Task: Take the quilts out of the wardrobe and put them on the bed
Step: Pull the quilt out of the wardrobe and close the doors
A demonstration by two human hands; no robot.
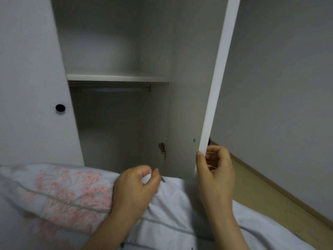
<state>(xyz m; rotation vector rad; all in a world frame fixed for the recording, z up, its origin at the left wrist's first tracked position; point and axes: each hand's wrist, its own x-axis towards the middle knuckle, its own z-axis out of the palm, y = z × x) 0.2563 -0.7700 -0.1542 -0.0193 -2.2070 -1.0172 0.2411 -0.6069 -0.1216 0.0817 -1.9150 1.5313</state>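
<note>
Pinching the lower edge of the open white wardrobe door (219,74), the right hand (215,170) sits lower right; the left hand (134,186) bunches the pale floral-printed quilt (68,192) across the frame's bottom, below the white shelf (117,77).

You have in view: one wardrobe (117,51) with one shelf (117,77), one hanging rail (115,89), two doors, one black knob (60,107), one hinge (162,147); one floral quilt (72,192); two hands
</note>
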